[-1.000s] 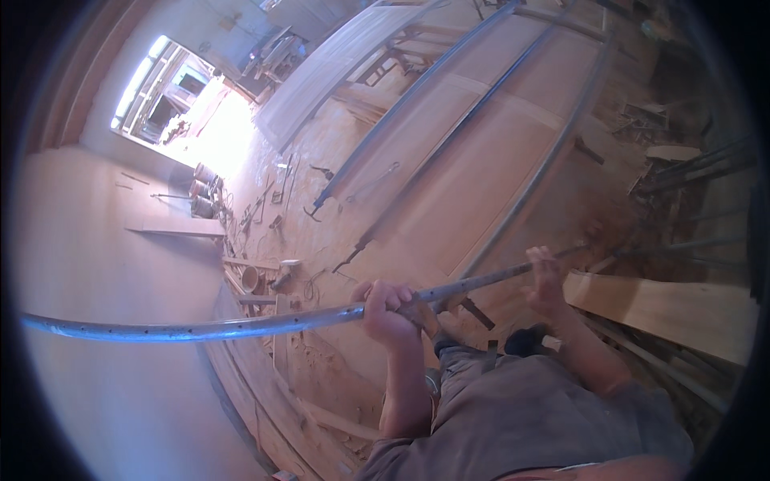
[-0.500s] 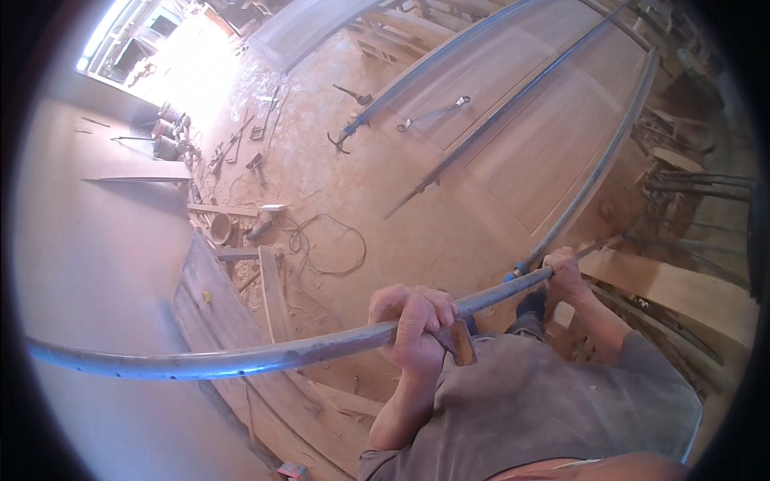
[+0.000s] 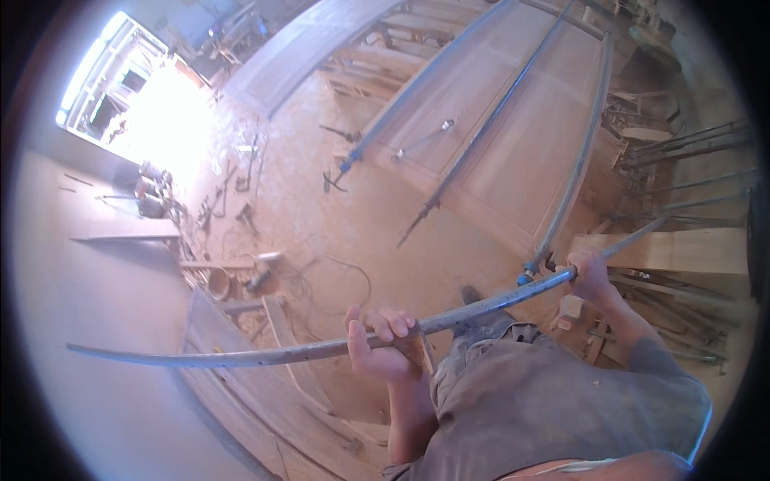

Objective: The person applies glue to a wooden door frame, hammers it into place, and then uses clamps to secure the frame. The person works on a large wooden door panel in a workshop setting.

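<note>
Two hands are carrying one long grey metal bar [image 3: 321, 350], dull and scuffed, running crosswise above a sawdust-covered floor [image 3: 321, 232]. Beyond the fingers, a broad pale wooden door panel [image 3: 513, 136] is lying flat under three long blue-ended bar clamps [image 3: 573, 172]. The left hand [image 3: 383, 346] is gripping the bar near its middle, fingers [image 3: 395, 325] curled closed over it; just beside them a small wooden block [image 3: 417, 353] is touching the bar. The right hand [image 3: 592, 276] is clenching the bar farther along.
</note>
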